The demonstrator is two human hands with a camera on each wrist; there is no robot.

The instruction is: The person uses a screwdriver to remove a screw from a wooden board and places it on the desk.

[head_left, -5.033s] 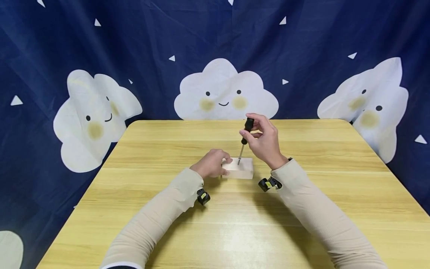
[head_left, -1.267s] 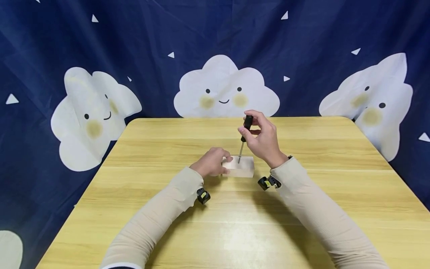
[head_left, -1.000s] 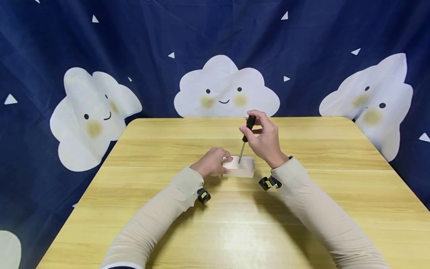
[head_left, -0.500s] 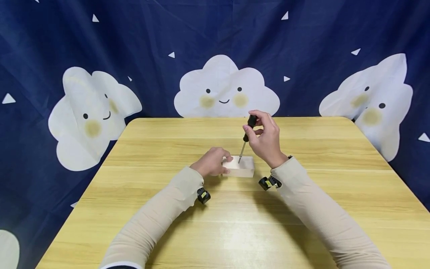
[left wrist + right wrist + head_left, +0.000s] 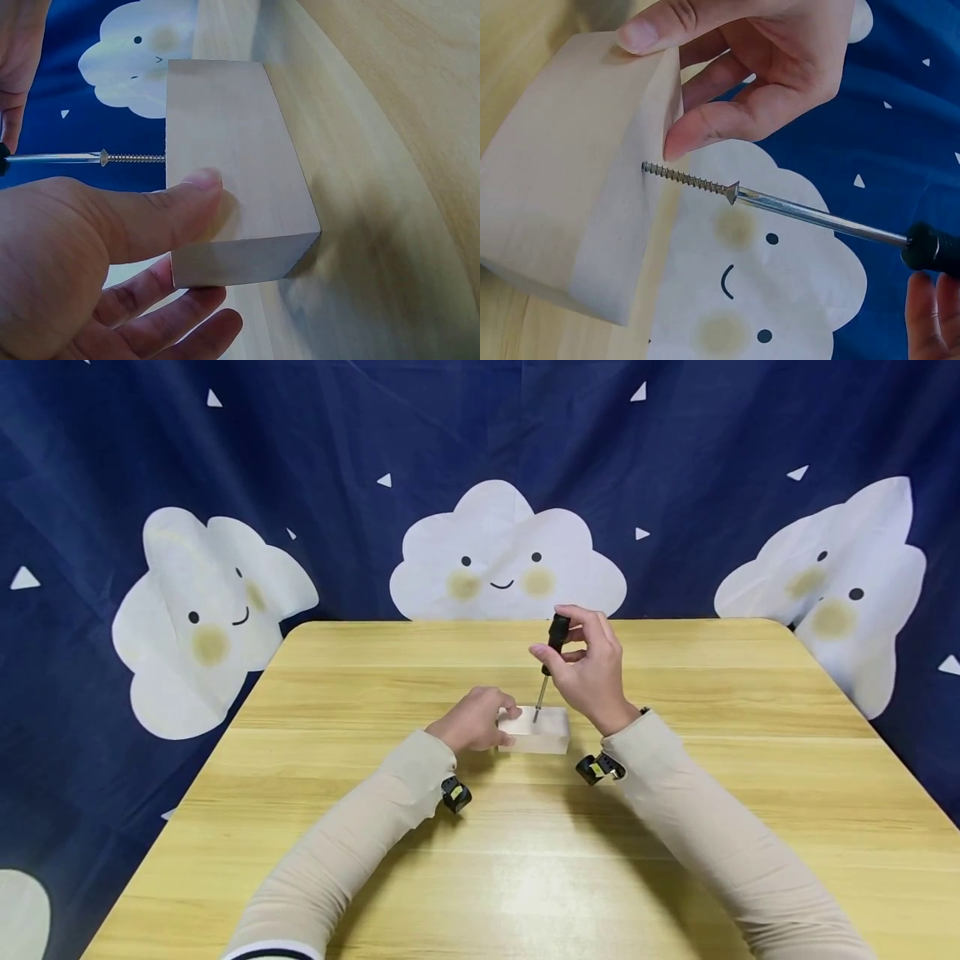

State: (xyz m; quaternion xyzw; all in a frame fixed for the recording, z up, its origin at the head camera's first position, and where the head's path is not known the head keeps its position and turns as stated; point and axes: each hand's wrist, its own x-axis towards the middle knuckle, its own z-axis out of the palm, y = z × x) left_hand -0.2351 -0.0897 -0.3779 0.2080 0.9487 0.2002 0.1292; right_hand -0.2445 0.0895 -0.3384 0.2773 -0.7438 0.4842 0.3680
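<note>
1. The wooden block lies flat on the table; its long side runs left to right in front of me, with the screw standing in its top face.
2. My left hand grips the block by its left end; the thumb presses the face nearest me, while the fingers curl round toward the far side; some of their contact is hidden.
3. The screw has its point at the block's top, away from both ends; nearly all the thread shows above the wood.
4. The screwdriver meets the screw's head above the block; its metal shaft is in line with the screw, and its black handle leans slightly to the right in the head view.
5. My right hand is above the block and to its right; thumb and fingers pinch that handle.
6. Nearer me than the block are my beige sleeves, one to each side; a small black camera sits at the left cuff.
7. Beyond the block, past the table's far edge, hangs a dark blue curtain; a smiling white cloud is printed behind the block.
</note>
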